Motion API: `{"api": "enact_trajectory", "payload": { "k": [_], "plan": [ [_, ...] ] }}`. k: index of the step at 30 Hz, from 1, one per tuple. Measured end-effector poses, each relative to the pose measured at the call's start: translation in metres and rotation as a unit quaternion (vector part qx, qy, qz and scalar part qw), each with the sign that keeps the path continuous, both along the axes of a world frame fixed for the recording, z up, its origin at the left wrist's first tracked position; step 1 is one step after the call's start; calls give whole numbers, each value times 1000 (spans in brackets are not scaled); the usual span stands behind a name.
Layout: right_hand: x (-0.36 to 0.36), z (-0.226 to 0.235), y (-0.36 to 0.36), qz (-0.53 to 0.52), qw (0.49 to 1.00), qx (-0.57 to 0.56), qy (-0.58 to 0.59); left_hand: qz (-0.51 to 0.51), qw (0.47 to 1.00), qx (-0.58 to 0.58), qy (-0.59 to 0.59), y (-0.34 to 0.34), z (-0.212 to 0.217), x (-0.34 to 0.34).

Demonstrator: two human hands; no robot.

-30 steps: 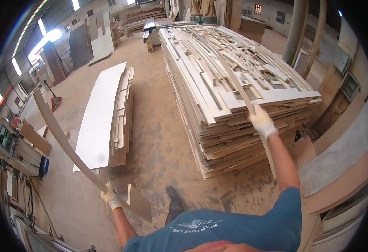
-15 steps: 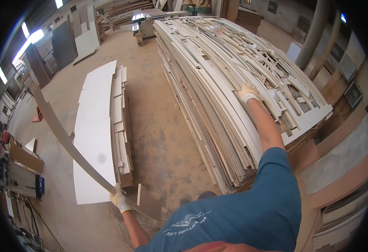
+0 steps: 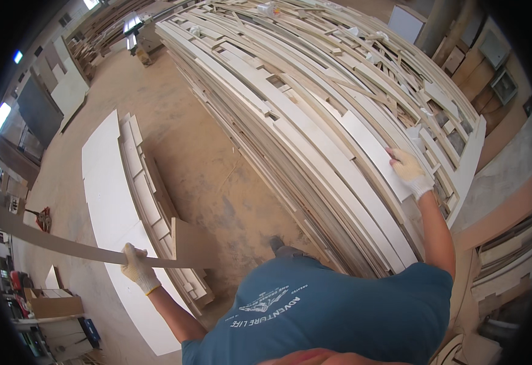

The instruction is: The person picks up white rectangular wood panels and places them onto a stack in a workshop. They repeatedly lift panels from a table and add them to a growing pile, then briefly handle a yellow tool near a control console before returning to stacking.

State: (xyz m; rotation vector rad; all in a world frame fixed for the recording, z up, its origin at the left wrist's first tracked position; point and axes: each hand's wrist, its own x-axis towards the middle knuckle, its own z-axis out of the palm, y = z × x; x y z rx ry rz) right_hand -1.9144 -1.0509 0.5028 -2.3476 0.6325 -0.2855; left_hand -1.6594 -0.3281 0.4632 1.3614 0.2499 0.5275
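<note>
My left hand (image 3: 137,267), in a pale work glove, is closed round a long, narrow wooden strip (image 3: 65,244). The strip stretches from the far left rim past my hand to its short end over the floor. On the right, my gloved right hand (image 3: 409,171) has its fingers bent over the edge of a white board strip (image 3: 369,146). That strip lies on top of a high stack of long boards (image 3: 314,134); the underside of my grip is hidden.
A lower pile topped by a wide white panel (image 3: 111,182) stands on the left, with a brown board (image 3: 187,243) upright by it. Loose offcuts (image 3: 393,85) cover the stack's far right side. Dusty floor (image 3: 187,164) runs between the piles. A machine (image 3: 141,36) stands beyond.
My view has turned toward the right stack. My right hand has come nearer along it, to the white strip. The long strip in my left hand has swung down to a flatter angle.
</note>
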Motion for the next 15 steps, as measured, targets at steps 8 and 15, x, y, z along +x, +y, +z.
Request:
{"api": "enact_trajectory", "payload": {
  "k": [8, 15],
  "plan": [
    [53, 32, 38, -33, 932, -295, 210, 1, 998, -51, -22, -12, 22, 206],
    [114, -10, 120, -318, 821, -357, 311, -3, 998, -52, 31, -22, -27, 412]
  ]
}}
